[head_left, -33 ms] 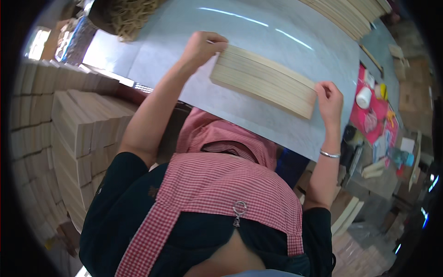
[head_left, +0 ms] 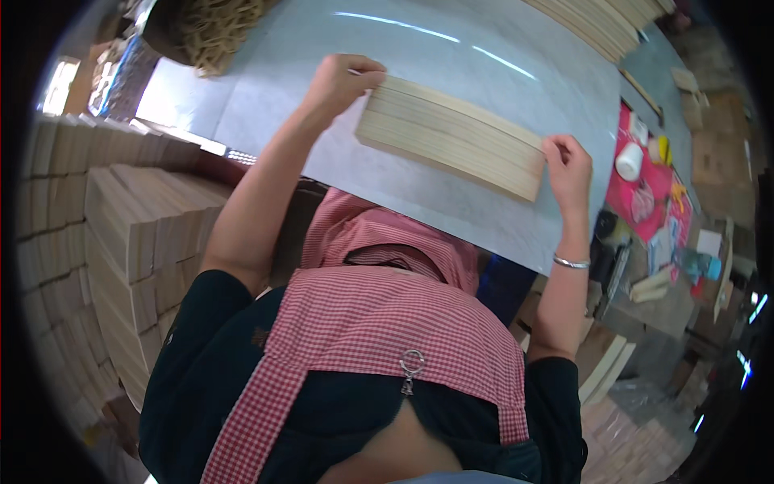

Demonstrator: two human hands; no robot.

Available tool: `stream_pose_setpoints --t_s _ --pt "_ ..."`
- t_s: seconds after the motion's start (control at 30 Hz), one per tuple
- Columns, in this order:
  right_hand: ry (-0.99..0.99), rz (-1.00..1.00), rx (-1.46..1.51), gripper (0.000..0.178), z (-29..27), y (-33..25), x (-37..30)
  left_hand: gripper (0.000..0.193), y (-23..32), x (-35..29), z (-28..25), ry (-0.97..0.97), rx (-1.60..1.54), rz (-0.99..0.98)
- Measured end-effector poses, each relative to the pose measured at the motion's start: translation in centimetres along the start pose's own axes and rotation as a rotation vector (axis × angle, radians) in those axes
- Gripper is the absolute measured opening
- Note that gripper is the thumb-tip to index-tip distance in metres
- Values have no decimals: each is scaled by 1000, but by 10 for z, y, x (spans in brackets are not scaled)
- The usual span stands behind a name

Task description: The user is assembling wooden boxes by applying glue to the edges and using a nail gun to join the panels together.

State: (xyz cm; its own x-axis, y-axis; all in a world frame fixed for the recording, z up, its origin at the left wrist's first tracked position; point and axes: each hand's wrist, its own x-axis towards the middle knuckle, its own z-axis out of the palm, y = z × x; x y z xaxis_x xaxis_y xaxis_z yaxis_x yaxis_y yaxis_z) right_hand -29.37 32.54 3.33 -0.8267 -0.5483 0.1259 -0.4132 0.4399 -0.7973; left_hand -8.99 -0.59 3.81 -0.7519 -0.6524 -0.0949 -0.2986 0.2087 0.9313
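A long bundle of pale wooden boards point(head_left: 447, 137) lies at a slant on the white table point(head_left: 322, 157). A seam runs along it near the far edge. My left hand point(head_left: 347, 85) is closed in a pinch at the far left corner of the boards. At the right end, my right hand point(head_left: 569, 173) has its fingers curled, with thumb and fingertip pinched against the far corner. Whether each pinch grips one board or several is hidden by the fingers.
A dark container of rubber bands point(head_left: 222, 36) stands at the far left. More boards point(head_left: 601, 24) lie at the far right. Stacked wood blocks point(head_left: 121, 234) rise on my left. To the right are a white bottle point(head_left: 629, 161) on pink cloth and yellow tape point(head_left: 663, 151).
The whole view has shifted slightly, so table, boards and hands appear a little farther left. Both hands stay at the same ends of the boards.
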Motion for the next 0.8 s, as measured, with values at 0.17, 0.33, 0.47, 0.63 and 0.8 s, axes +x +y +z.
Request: stream_pose_setpoints --t_s 0.17,0.33,0.47,0.63,0.8 --pt "21 103 16 14 5 -1 -4 25 2 -3 -3 -22 -38 2" --pt "106 106 91 15 5 -3 -14 34 -1 -1 -3 -84 -65 -66" --pt "137 64 -42 18 -1 -10 -39 54 14 -19 7 69 618 534" --pt "194 -34 -132 19 8 -12 -55 84 48 -42 68 -266 877 884" --pt "220 -34 -166 19 18 -15 -55 87 59 -48 123 -417 896 943"
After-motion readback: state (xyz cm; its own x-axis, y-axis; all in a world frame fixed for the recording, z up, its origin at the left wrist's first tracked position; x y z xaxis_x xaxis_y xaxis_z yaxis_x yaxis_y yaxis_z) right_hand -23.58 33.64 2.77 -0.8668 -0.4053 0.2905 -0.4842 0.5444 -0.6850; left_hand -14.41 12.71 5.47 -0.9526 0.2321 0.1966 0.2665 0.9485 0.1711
